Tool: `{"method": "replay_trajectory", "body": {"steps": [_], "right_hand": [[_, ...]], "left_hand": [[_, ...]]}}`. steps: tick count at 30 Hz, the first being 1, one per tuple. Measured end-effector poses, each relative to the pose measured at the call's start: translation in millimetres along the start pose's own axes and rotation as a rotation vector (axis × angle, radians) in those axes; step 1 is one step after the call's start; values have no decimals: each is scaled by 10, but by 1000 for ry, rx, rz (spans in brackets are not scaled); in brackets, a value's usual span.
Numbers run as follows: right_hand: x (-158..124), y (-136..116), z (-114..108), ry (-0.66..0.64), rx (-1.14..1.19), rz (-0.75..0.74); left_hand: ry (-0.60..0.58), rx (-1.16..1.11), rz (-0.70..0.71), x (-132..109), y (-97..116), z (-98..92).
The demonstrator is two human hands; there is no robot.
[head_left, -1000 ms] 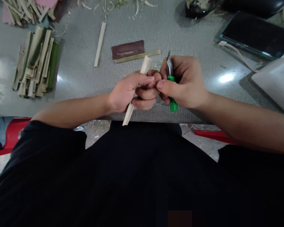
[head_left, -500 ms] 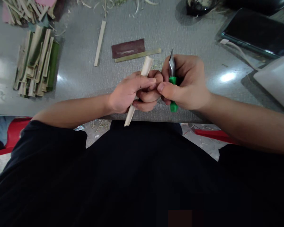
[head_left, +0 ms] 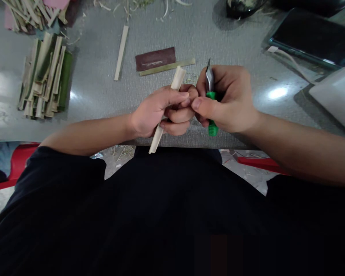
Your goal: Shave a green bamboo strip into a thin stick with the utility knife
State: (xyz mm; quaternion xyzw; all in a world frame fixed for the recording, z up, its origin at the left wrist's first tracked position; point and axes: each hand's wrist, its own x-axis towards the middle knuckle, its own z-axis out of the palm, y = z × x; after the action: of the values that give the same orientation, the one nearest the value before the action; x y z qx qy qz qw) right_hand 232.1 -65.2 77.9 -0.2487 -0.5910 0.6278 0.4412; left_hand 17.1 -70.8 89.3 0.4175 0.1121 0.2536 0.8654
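My left hand [head_left: 161, 113] is closed round a pale bamboo strip [head_left: 178, 78], which runs slantwise from above the fingers down past the table's near edge. My right hand [head_left: 227, 99] grips a knife with a green handle [head_left: 212, 128], its short metal blade [head_left: 209, 74] pointing up and away from me. The two hands touch at the thumbs and fingertips, just above the grey table [head_left: 103, 99].
A stack of split bamboo pieces [head_left: 44, 76] lies at the left. A loose strip [head_left: 121, 51], a brown block [head_left: 155, 58] and a thin greenish strip [head_left: 168, 67] lie beyond my hands. A dark tablet [head_left: 313, 38] and a white object [head_left: 336, 99] sit at the right.
Both hands stay pressed together with only slight shifts. The knife blade has tilted a little and the strip's lower end has moved slightly.
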Motion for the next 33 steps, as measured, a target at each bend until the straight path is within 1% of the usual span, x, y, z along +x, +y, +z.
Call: {"method": "replay_trajectory", "body": {"steps": [3, 4, 5, 6, 9, 12, 15, 18, 19, 21, 23, 25, 29, 33], "right_hand": [[4, 53, -8, -33, 42, -110], [-4, 67, -7, -26, 67, -157], [-15, 73, -2, -21, 72, -172], [-29, 71, 4, 4, 55, -128], [-70, 24, 24, 28, 41, -61], [-77, -26, 22, 20, 47, -88], [-59, -55, -9, -40, 35, -122], [-47, -105, -30, -52, 0, -127], [-45, -123, -26, -68, -43, -86], [-41, -139, -4, -41, -96, -36], [-38, -110, 29, -8, -73, -62], [-41, -49, 56, 59, -16, -77], [-77, 40, 71, 46, 12, -47], [-81, 35, 95, 63, 10, -88]], "left_hand": [[43, -80, -93, -20, 71, 36], [58, -112, -117, -24, 85, 44], [67, -138, -135, -27, 92, 49], [68, -155, -141, -27, 95, 53], [49, -146, -125, -20, 88, 58], [13, -110, -90, -12, 82, 59], [-24, -86, -76, -11, 75, 50], [21, -76, -96, -14, 56, 36], [31, -72, -96, -14, 46, 31], [22, -67, -72, -15, 24, 23], [-2, -66, -51, -14, -2, 18], [-3, -67, -44, -14, -30, 19], [28, -76, 3, -12, -95, 34], [48, -67, 33, -13, -142, 55]]}}
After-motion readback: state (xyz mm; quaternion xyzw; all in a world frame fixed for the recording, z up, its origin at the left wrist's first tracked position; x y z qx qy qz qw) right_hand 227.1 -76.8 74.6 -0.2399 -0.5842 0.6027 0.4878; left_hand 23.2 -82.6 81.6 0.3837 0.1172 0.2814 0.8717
